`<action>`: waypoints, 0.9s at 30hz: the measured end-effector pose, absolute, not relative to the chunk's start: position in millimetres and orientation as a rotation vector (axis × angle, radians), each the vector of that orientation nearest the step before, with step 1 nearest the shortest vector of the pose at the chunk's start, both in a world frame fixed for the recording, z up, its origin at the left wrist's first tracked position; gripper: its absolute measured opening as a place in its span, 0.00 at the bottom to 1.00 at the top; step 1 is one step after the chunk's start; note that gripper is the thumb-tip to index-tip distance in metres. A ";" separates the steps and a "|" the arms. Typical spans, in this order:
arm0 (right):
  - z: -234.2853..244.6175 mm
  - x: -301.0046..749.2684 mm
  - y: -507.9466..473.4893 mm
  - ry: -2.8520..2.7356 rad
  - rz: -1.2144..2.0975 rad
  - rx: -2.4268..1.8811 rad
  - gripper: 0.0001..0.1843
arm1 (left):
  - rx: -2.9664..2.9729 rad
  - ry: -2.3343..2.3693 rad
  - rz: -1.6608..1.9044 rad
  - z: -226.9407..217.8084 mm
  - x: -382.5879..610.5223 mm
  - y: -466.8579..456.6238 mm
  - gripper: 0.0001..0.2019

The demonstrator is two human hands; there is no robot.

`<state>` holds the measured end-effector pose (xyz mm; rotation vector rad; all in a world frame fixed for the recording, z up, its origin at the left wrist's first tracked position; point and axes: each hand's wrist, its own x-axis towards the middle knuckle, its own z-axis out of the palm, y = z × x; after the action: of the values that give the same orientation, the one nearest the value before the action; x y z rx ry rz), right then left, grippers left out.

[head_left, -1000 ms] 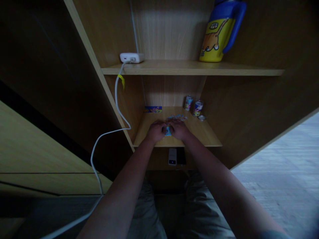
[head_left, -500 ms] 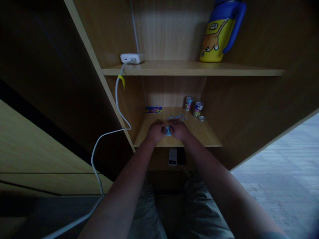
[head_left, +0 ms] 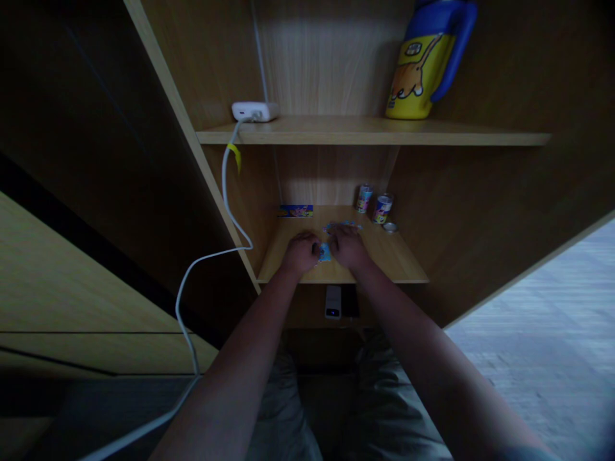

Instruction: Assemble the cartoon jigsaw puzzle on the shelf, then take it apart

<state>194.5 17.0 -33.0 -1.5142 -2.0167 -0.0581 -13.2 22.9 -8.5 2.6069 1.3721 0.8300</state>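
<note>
On the lower shelf board, a small blue patch of joined pieces that look like jigsaw pieces [head_left: 325, 253] lies between my two hands. My left hand [head_left: 302, 251] rests at its left edge, fingers curled; whatever may be between the fingertips is hidden. Just right of the patch, my right hand [head_left: 350, 247] reaches forward with its fingers stretched over a pile of small loose colourful pieces [head_left: 356, 226], covering part of it. Behind the hands stand two small printed cans, one at the back [head_left: 364, 198] and one nearer [head_left: 382, 209].
A round metal lid [head_left: 390, 227] lies beside the nearer can. At the back left is a colourful printed card [head_left: 296, 211]. The upper shelf [head_left: 336, 131] bears a white charger [head_left: 254, 112] with a hanging cable and a yellow-blue mug [head_left: 418, 70]. Below sits a power bank [head_left: 333, 302].
My right hand has moved slightly away from the blue patch and forward over the loose pieces, uncovering more of the patch. My left hand has stayed in place.
</note>
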 end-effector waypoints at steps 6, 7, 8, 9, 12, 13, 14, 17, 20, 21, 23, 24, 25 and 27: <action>-28.7 194.5 12.1 -1.876 -0.156 -1.753 0.18 | 2.587 1.454 0.787 -5.9 -15.9 21.6 0.16; -28.2 194.3 11.7 -1.870 -0.163 -1.752 0.18 | 2.583 1.460 0.783 -6.0 -15.9 21.6 0.16; -28.0 194.3 11.6 -1.893 -0.162 -1.713 0.18 | 2.581 1.465 0.784 -6.4 -15.7 21.7 0.15; -28.2 194.4 11.9 -1.940 -0.152 -1.646 0.18 | 2.583 1.469 0.785 -6.9 -15.4 21.9 0.15; -30.3 195.3 14.7 -2.096 -0.095 -1.444 0.16 | 2.601 1.474 0.787 -8.2 -14.3 22.7 0.14; -31.5 195.8 15.9 -2.120 -0.077 -1.418 0.15 | 2.608 1.471 0.783 -8.5 -14.0 22.9 0.14; -32.7 196.2 17.0 -2.129 -0.064 -1.411 0.14 | 2.613 1.467 0.781 -8.7 -13.8 23.0 0.13; -35.3 197.1 19.3 -2.129 -0.045 -1.425 0.12 | 2.614 1.449 0.807 -8.9 -13.8 23.1 0.13; -35.3 197.2 20.0 -2.115 -0.042 -1.424 0.10 | 2.606 1.444 0.830 -9.2 -13.8 23.0 0.13; -34.7 197.1 20.1 -2.110 -0.042 -1.416 0.10 | 2.603 1.450 0.827 -9.3 -13.8 23.0 0.13; -32.9 197.1 20.3 -2.117 -0.026 -1.377 0.07 | 2.599 1.459 0.818 -9.4 -13.7 22.9 0.13; -32.0 197.2 20.3 -2.127 -0.005 -1.349 0.04 | 2.599 1.462 0.813 -9.4 -13.6 22.9 0.12; -31.2 197.3 20.4 -2.136 0.023 -1.324 0.02 | 2.600 1.464 0.808 -9.4 -13.6 23.0 0.12; -30.0 197.8 20.4 -2.136 0.073 -1.302 0.02 | 2.600 1.467 0.801 -9.1 -13.4 23.2 0.12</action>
<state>197.8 20.4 -30.0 -1.3018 -2.1358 0.0726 -13.4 23.2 -9.1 2.6000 1.4675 0.8008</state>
